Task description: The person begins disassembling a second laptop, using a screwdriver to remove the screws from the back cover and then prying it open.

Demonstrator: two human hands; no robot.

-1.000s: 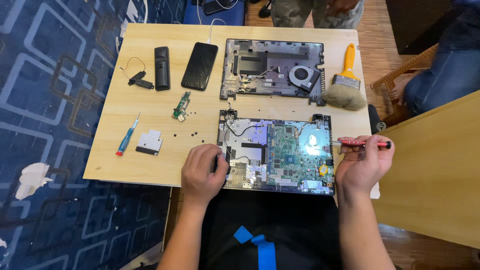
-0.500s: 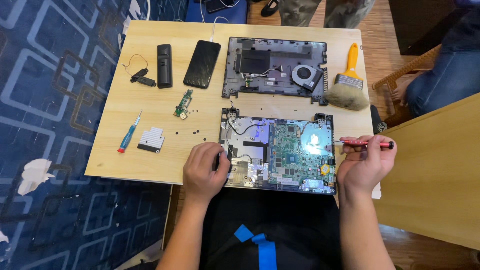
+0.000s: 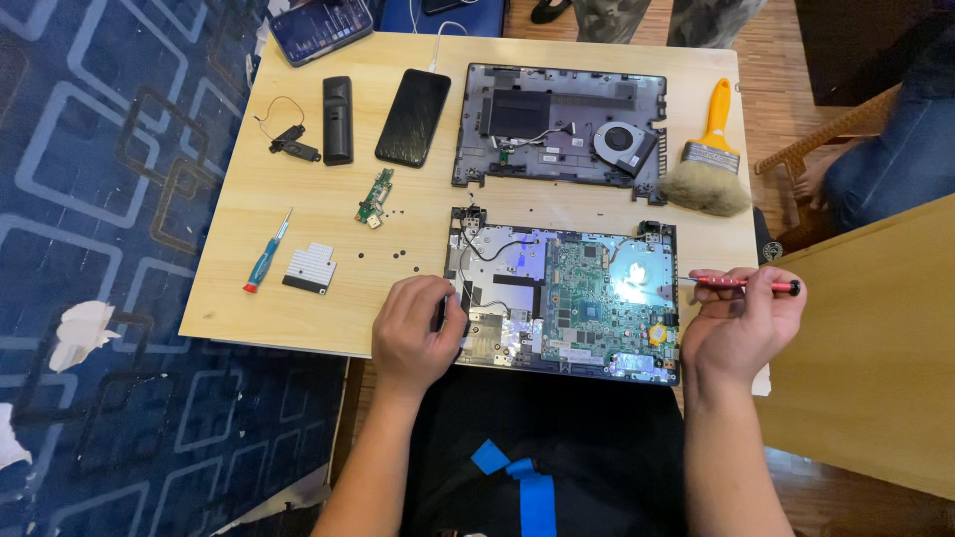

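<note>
Mid-teardown: left hand (image 3: 416, 326) is pressing, fingers curled, on the opened laptop base (image 3: 563, 293); right hand (image 3: 741, 323) is pinching a red screwdriver (image 3: 744, 284). Next probably calls for seating its tip on a motherboard screw.

The left hand (image 3: 416, 326) rests on the opened grey laptop base (image 3: 563, 294)'s left edge; the right hand (image 3: 741, 320), beside its right edge, grips a red-handled screwdriver (image 3: 744, 284).

An opened laptop base (image 3: 562, 298) lies flat at the near edge of the table, its bottom cover off. A green motherboard fills its middle and right; silver shielding and black cables cover its left. A slim red-handled screwdriver (image 3: 744, 284) lies level just off the base's right edge, its metal tip pointing left toward the board.
</note>
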